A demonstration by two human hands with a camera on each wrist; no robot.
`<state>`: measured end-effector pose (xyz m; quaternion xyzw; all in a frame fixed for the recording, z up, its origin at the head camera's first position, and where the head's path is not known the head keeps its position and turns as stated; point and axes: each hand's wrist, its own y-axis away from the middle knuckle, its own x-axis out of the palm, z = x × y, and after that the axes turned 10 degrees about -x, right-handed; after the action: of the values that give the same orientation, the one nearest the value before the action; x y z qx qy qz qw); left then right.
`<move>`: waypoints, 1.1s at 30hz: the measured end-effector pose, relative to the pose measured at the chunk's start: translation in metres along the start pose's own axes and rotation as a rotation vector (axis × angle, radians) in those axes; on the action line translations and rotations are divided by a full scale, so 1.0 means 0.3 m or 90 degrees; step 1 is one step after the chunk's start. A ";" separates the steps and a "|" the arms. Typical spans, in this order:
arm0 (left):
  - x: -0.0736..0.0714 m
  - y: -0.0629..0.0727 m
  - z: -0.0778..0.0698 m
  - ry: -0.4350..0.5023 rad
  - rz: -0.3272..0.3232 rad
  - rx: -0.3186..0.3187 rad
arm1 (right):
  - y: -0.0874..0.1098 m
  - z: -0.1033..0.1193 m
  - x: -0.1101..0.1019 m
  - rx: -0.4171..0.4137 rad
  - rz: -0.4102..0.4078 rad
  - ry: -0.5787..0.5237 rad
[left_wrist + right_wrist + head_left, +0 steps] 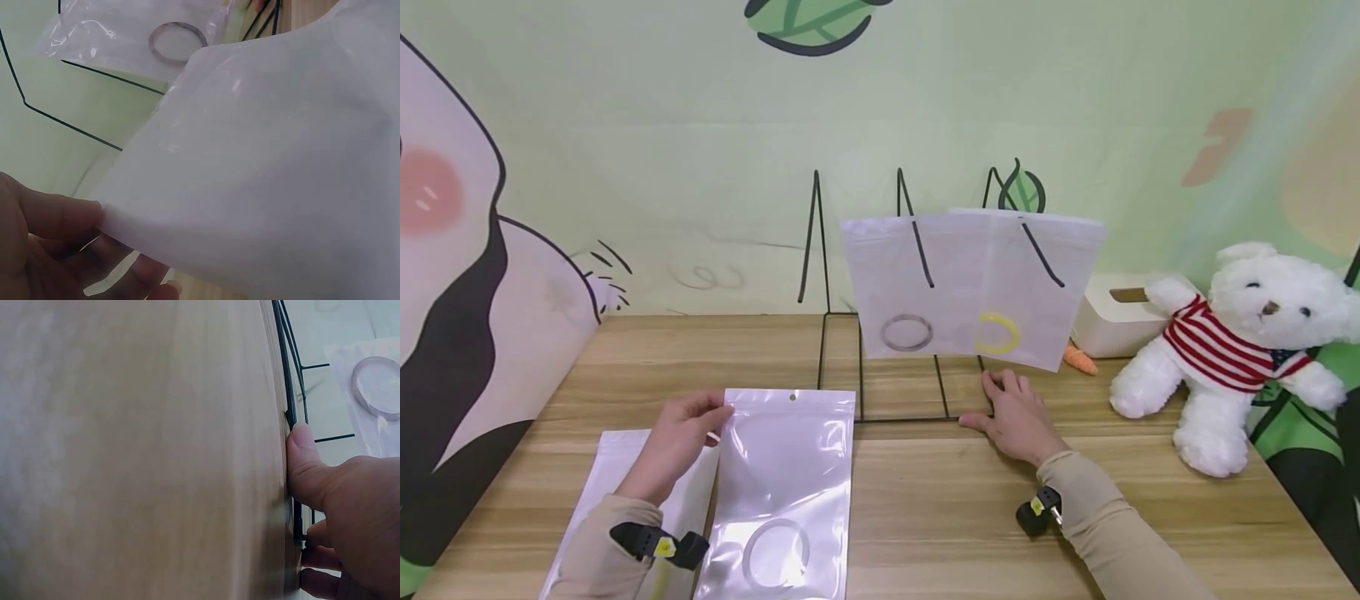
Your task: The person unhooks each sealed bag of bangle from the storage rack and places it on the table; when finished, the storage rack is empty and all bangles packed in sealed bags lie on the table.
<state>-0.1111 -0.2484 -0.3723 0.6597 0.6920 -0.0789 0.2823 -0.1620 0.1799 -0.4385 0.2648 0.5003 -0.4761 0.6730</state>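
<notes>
My left hand pinches the top left corner of a clear-and-white zip bag between thumb and fingers. The bag has a hang hole at its top and a pale ring-shaped bangle near the bottom. At the front right of the black wire display rack, my right hand grips the base, thumb along the front bar. Two similar bags hang on the rack's middle and right hooks. One shows a grey bangle, the other a yellow bangle. The left hook bears no bag.
Another white bag lies under the left forearm on the wooden table. A white teddy bear, a white tissue box and an orange carrot-shaped piece stand at the right. A printed backdrop rises behind.
</notes>
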 end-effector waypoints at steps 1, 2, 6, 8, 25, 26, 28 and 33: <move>-0.001 0.000 0.004 -0.006 0.000 0.000 | 0.000 0.000 0.000 0.000 0.000 0.000; -0.002 0.001 0.008 -0.011 0.001 -0.001 | 0.000 -0.001 0.001 0.000 0.001 0.001; -0.004 0.004 0.019 -0.033 0.002 -0.007 | -0.001 -0.003 0.004 0.001 0.001 -0.002; -0.004 0.005 0.022 -0.041 0.001 -0.009 | -0.001 -0.004 0.006 0.001 0.002 -0.004; -0.005 -0.007 0.055 -0.084 0.011 -0.044 | 0.002 -0.006 0.005 -0.002 -0.003 -0.005; -0.005 -0.008 0.057 -0.086 0.011 -0.046 | 0.002 -0.006 0.006 -0.002 -0.002 -0.005; -0.005 -0.010 0.061 -0.088 0.013 -0.049 | 0.001 -0.007 0.006 -0.001 -0.002 -0.004; -0.006 -0.016 0.071 -0.097 0.023 -0.053 | -0.001 -0.008 0.006 0.000 -0.003 -0.004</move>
<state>-0.1095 -0.2607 -0.3904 0.6518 0.6590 -0.0950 0.3630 -0.1631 0.1812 -0.4411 0.2621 0.4989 -0.4781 0.6737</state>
